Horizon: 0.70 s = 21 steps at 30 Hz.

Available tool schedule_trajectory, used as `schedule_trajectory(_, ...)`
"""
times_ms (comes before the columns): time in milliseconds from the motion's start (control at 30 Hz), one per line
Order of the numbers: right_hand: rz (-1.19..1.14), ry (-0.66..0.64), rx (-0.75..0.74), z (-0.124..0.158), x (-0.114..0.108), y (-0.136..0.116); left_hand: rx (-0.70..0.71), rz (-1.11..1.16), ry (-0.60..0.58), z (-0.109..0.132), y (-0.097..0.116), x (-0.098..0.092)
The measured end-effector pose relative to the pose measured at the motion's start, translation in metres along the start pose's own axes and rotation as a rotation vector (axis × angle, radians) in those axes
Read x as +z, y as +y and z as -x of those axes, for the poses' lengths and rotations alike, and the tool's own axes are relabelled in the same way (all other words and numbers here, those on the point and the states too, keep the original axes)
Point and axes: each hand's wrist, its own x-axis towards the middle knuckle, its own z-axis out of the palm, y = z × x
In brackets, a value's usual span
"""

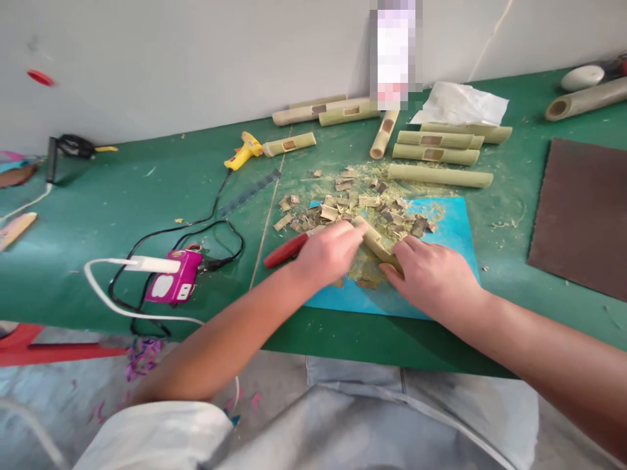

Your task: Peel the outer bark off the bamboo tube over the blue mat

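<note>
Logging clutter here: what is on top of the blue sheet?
Bamboo chips and shavings lie on the blue sheet; over it, the right hand grips a bamboo tube, the left hand at its end. What the hands and chips cover is hidden.

The pale green bamboo tube, notched in one side, slants over the blue sheet; its near end hidden.

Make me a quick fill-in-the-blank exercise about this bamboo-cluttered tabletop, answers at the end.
1. Bamboo chips partly cover a sheet coloured ____.
2. In the picture, the yellow glue gun lies to the ____ of that sheet.
3. The tool handle near the held, notched bamboo tube is ____.
4. The tabletop is ____.

Missing words: blue; left; red; green.
</note>
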Motion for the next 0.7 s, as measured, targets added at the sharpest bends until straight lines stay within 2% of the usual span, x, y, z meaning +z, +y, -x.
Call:
schedule_trajectory(167, -0.001, 0.012, 0.002, 0.0003, 0.0013, 0.0013, 0.019, -0.004, 0.024, 0.0009, 0.0001, 0.0026)
schedule_trajectory(300, -0.007, 0.008, -0.002, 0.0003, 0.0029, 0.002, 0.046, 0.03, -0.026, 0.001, 0.0006, 0.0026)
schedule_trajectory(400, -0.011, 0.001, 0.007, 0.0005, 0.0017, 0.0018, 0.001, -0.042, 0.027, 0.0012, 0.0012, 0.0021)
schedule_trajectory(533, -0.025, -0.041, 0.023, 0.0006, -0.0012, 0.0012, 0.03, -0.058, -0.043, 0.0029, 0.0048, 0.0026)
schedule_trajectory(633, -0.024, -0.052, 0.039, 0.0, -0.0022, 0.0011, 0.0, -0.081, -0.025, 0.0048, 0.0079, 0.0035)
schedule_trajectory(700, -0.022, -0.065, 0.032, -0.0005, -0.0019, 0.0013, 0.032, -0.07, -0.055, 0.0057, 0.0098, 0.0037)
